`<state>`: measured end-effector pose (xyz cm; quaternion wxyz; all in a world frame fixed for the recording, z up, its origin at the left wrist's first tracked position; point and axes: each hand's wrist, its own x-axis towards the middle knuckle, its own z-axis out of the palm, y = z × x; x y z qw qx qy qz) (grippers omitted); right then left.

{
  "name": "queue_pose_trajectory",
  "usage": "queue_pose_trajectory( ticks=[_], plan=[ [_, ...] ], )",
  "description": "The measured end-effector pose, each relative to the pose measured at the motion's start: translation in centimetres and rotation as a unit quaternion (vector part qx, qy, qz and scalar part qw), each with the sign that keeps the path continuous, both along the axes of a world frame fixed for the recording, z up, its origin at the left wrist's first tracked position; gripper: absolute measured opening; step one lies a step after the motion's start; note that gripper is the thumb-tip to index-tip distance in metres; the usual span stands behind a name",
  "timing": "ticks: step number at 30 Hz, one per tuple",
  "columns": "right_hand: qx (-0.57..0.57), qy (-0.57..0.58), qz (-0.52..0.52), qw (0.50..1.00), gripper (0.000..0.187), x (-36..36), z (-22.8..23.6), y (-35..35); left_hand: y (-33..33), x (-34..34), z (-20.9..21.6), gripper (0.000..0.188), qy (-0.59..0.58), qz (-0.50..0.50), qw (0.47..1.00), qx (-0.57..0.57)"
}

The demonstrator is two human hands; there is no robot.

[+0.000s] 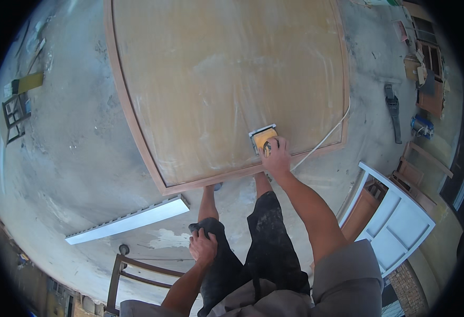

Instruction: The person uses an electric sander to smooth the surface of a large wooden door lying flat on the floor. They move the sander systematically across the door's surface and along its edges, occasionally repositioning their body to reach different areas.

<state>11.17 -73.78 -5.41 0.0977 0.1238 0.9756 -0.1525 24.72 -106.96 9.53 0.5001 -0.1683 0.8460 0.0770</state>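
Note:
A yellow electric sheet sander (265, 139) rests on a large wood panel (211, 105) framed in reddish-brown strips, close to its near edge. My right hand (277, 156) is closed around the sander's body from above, hiding part of it. Pale dusty streaks mark the panel's face. A white cord (324, 138) comes out near my right wrist and crosses the panel's right corner. On my left thigh, over the dark shorts (219, 264), lies my left hand (203, 246), its fingers apart and holding nothing.
A white slatted strip (129, 219) lies on the concrete floor at left, near a chair back (152, 268). White panelled door (396, 216) leans at right beside brown boards. A dark blower-like tool (393, 112) and a blue can (422, 127) stand farther right.

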Motion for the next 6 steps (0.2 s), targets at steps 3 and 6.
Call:
queue_pose_trajectory(
  ticks=[3, 6],
  plan=[
    [-0.001, 0.000, -0.003, 1.000, 0.049, 2.6, -1.3, -0.6, -0.9, -0.1, 0.0, 0.048, -0.017, 0.015, 1.000, -0.020],
    [-0.020, -0.011, -0.022, 0.999, 0.050, 3.4, -1.5, 1.2, -0.7, 0.8, -0.5, 0.049, -0.025, 0.009, 0.999, -0.017]
  ],
)
